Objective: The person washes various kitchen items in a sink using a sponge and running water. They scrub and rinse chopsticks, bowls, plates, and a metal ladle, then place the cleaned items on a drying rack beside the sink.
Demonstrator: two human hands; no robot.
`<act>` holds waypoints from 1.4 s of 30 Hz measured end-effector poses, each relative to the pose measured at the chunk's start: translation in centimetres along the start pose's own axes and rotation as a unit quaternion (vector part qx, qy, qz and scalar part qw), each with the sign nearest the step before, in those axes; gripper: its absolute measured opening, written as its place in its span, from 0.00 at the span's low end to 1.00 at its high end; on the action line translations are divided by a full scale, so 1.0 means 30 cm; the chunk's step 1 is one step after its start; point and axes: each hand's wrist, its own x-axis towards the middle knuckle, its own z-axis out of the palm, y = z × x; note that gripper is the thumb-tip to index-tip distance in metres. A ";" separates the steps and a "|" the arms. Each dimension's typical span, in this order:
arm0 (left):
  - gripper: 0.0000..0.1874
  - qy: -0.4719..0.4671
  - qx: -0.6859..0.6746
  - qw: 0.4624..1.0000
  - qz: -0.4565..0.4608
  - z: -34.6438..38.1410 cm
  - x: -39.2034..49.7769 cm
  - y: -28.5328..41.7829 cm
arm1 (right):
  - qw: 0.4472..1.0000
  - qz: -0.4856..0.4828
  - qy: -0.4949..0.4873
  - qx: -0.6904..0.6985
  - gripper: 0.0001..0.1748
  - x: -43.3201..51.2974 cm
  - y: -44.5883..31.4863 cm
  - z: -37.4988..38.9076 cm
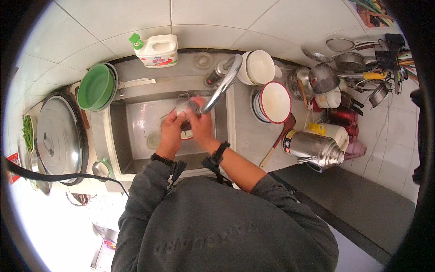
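Both hands are over the sink basin (142, 115), just below the mouth of the curved chrome faucet (222, 85). My left hand (172, 131) grips a rounded, partly clear object (181, 108), perhaps a small glass bowl or cup; the blur hides its exact kind. Against its right side lies my right hand (201, 125), its fingers blurred and bent, with something dark beside them. Whether that hand grips anything is unclear. Beneath the hands, a dish with a pale rim shows in part. A greenish translucent item (154, 141) rests on the basin floor.
Behind the sink stands a white jug with a green pump (159, 51). Green basins (96, 87) and a large lidded pan (59, 136) are at left. White bowls (260, 67), a red-rimmed enamel bowl (276, 102), a ladle (280, 136) and a steel thermos (311, 148) stand at right.
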 end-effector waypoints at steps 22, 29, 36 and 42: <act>0.09 0.019 0.375 0.906 0.195 0.099 -0.014 0.003 | 0.826 0.427 -0.033 0.366 0.26 -0.099 0.050 -0.014; 0.08 0.031 0.534 0.816 0.218 0.069 -0.035 -0.056 | 0.998 0.044 0.036 -0.031 0.24 -0.142 0.036 -0.015; 0.10 -0.158 0.595 0.750 0.243 0.006 -0.094 -0.036 | 0.985 0.155 -0.053 -0.056 0.19 0.058 0.166 -0.128; 0.09 -0.133 0.566 0.763 0.282 -0.068 -0.120 -0.039 | 0.931 0.325 -0.098 0.132 0.15 0.044 0.173 -0.226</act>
